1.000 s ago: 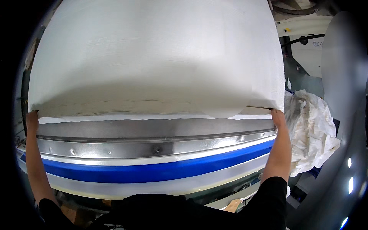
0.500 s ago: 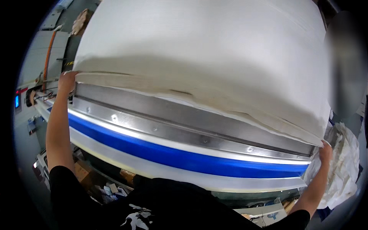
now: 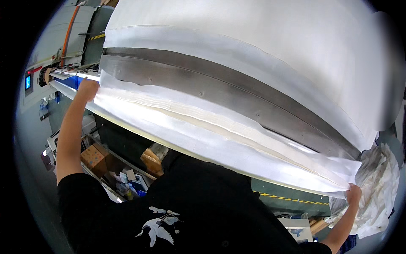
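Across the upper middle and right of the frame: white sheet [image 3: 253,19], one, the largest piece. Below it lay a metal panel [image 3: 190,86], one, grey, running down from upper left toward lower right. Along its lower side: layered cloth strip [image 3: 220,129], one, white, creased lengthwise, slanting from left of centre to lower right. Its left end was gripped in the closed fingers of the left hand [image 3: 88,89]; its right end was pinched by the right hand [image 3: 353,194], individual fingertips too small to tell.

Half a second earlier the held edge lay above the bare metal; at this moment it lay below, nearer the person, and the blue band [image 3: 69,81], formerly running the panel's length, showed only at the left.

Remainder, counted: black top [image 3: 203,203], one, lower middle; crumpled sheeting [image 3: 378,190], one heap, lower right; orange hose [image 3: 70,34], one, upper left; cardboard box [image 3: 94,158], one, lower left; striped floor tape [image 3: 292,198], two stretches seen, upper left and lower right; lit screen [image 3: 28,82], one, far left. Hands numbered two.
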Demonstrator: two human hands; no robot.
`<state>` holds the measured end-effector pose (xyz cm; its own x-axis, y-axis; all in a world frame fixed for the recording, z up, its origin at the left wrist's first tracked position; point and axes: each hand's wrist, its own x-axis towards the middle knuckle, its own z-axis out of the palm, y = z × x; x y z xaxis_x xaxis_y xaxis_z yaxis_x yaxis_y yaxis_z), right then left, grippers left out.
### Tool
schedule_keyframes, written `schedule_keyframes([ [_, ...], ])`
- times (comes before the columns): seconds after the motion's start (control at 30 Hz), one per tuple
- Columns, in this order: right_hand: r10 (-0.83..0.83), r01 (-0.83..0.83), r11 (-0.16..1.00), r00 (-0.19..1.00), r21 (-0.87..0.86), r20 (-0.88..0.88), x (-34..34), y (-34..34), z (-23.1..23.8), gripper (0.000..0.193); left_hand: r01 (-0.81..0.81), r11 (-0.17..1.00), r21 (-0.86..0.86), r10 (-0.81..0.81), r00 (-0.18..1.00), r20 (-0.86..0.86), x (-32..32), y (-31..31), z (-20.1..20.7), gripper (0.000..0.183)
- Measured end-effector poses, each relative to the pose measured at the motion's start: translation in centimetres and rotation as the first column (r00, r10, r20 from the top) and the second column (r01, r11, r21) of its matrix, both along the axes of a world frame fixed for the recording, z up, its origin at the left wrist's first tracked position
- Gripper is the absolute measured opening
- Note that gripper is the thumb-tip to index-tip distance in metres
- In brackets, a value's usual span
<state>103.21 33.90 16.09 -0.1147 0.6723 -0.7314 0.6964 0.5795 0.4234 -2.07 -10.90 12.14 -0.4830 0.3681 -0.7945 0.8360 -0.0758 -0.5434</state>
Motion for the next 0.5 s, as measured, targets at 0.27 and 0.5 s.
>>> schedule_keyframes([
  [0.27,0.052,-0.035,0.991,0.991,-0.130,0.125,0.5,-4.5,-4.7,0.016,-0.046,0.976,-0.213,0.054,0.998,0.033,3.0,-1.5,-4.7,0.017],
  [0.5,0.013,0.009,0.992,0.985,-0.129,0.172,4.9,-5.2,-7.5,0.016,-0.120,0.992,-0.048,0.113,0.984,-0.139,0.4,-3.5,-9.4,0.026],
])
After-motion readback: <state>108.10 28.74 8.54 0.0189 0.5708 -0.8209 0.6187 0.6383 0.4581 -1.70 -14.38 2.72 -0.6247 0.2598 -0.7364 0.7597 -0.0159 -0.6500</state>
